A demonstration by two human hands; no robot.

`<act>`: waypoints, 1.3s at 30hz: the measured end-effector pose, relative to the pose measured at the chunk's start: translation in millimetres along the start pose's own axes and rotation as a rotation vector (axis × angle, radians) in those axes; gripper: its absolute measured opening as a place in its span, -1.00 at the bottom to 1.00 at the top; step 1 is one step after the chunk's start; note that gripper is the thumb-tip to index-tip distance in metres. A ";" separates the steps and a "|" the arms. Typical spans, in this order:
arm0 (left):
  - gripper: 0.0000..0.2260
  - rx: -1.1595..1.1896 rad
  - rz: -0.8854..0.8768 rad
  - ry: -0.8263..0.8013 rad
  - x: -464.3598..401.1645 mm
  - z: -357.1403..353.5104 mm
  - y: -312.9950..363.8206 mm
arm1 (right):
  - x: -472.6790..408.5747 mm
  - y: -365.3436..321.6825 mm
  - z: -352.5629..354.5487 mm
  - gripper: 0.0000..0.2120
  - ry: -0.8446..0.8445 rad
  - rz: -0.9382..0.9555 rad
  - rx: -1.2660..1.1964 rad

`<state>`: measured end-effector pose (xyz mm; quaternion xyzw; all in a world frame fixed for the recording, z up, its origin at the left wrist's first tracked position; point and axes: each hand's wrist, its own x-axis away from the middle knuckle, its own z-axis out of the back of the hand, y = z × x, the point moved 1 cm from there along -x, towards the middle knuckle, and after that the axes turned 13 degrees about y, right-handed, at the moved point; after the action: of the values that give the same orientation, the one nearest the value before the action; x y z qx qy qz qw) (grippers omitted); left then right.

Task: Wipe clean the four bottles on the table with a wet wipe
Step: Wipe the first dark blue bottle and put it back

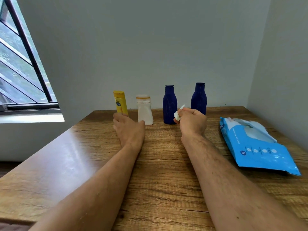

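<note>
Four bottles upright in a row at the far edge of your counter (100,164), your hands just short of them.

Largest first: the counter runs away from you to the wall, with the blue wipes pack (255,147) lying flat well off to your right. The two dark blue bottles stand at the right of the row, one (169,104) just beyond your right hand, the other (198,97) farther right; the white bottle (144,112) and the yellow bottle (120,103) stand at the left. Every long axis is vertical. Your left hand (129,129) reaches the yellow bottle's base, fingers curling round it, though I cannot tell whether the grip is closed. Your right hand (191,121) pinches the bunched wet wipe (178,114), so the yellow bottle likely comes first.
</note>
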<state>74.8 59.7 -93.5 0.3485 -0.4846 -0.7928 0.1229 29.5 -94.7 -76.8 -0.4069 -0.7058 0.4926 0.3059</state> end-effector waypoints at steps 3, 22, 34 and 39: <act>-0.51 0.033 0.024 0.023 -0.8 0.1 -0.8 | -1.1 0.1 1.4 -0.89 0.008 0.003 0.002; -0.58 0.198 -0.554 -0.102 13.3 -27.7 67.6 | -8.3 -0.2 4.5 -0.87 0.123 -0.012 -0.078; -0.60 0.056 -0.530 -0.140 7.6 -62.1 97.9 | -13.3 -1.6 4.5 -0.87 0.159 0.014 -0.068; -0.82 0.219 -0.444 -0.202 16.3 -60.8 101.4 | -15.2 -4.0 10.8 -0.87 0.179 0.053 -0.079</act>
<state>89.3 -41.3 -31.4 0.3766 -0.4892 -0.7739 -0.1414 26.8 -113.6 -77.0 -0.4796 -0.6835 0.4342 0.3381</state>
